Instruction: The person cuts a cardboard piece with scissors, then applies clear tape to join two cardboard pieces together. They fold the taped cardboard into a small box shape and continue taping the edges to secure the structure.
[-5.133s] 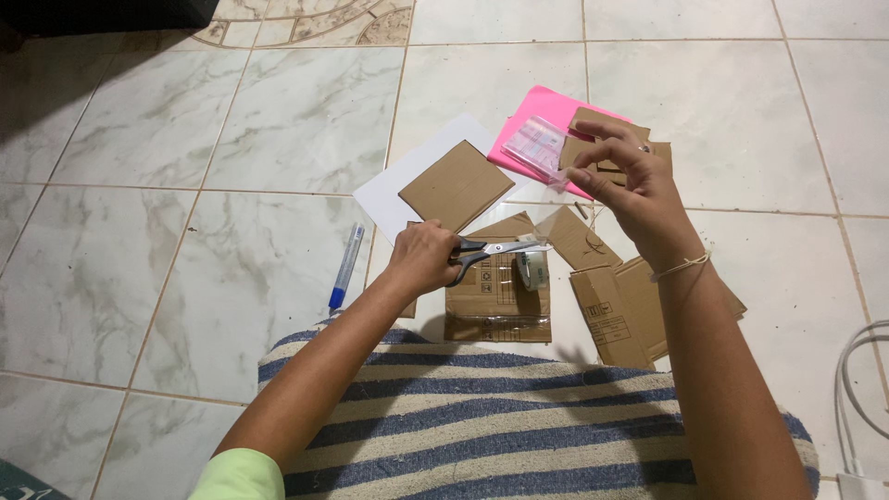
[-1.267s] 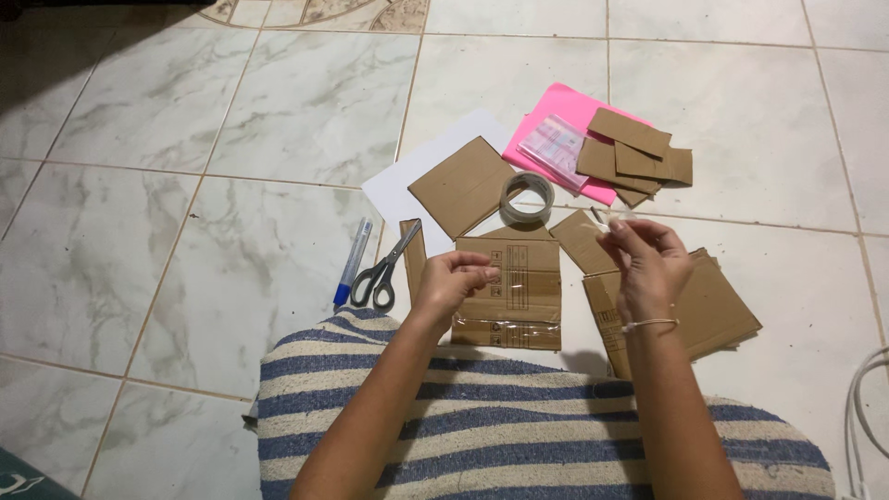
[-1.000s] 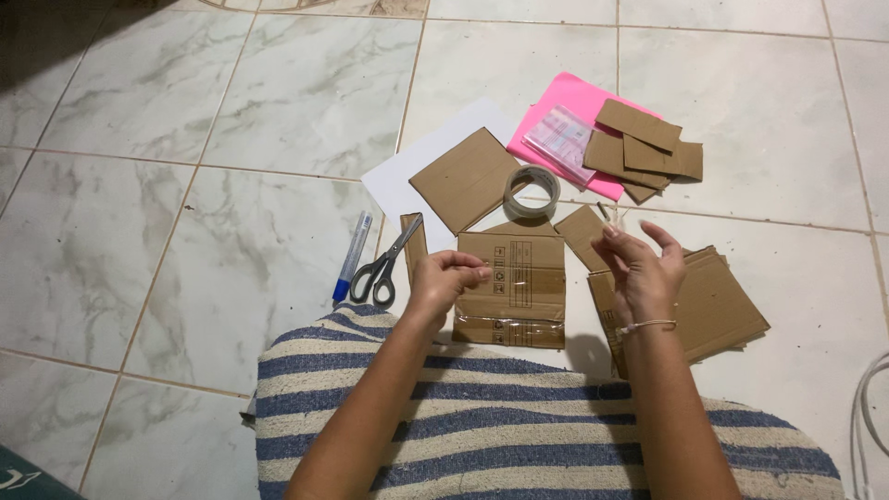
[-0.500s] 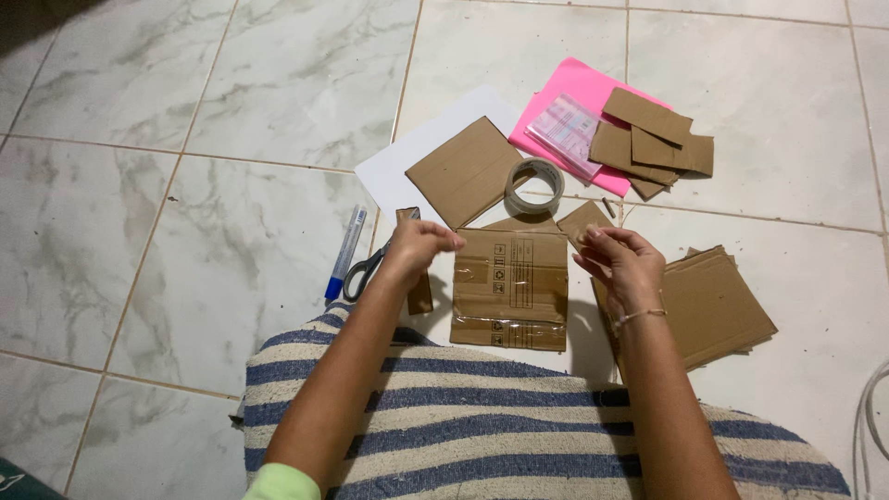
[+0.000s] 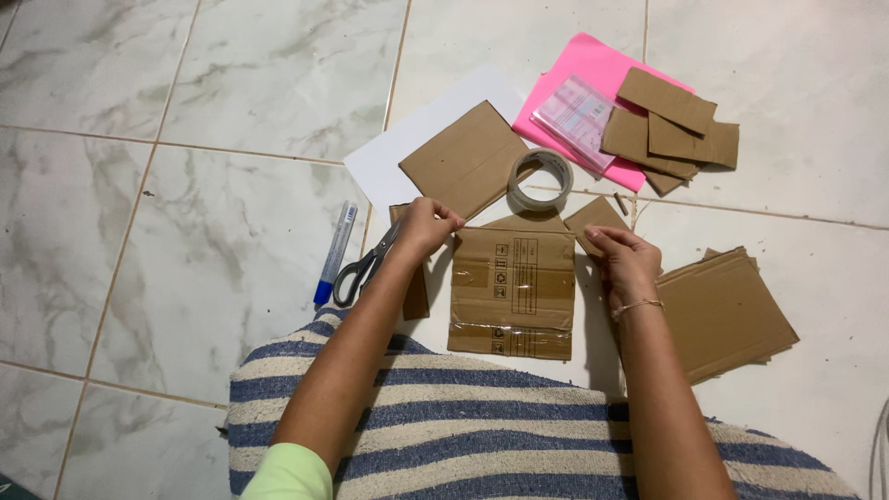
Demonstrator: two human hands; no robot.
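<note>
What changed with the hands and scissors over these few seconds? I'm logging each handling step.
The left hand let go of the scissors, which now lie by the blue pen. The right hand came down from the pile of cardboard pieces. Both hands now sit at the top corners of the taped cardboard panel. Tape roll and pink sheet stayed.

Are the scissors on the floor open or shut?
Shut, it seems: the scissors lie with handles together beside the pen; the left hand hides the blades.
</note>
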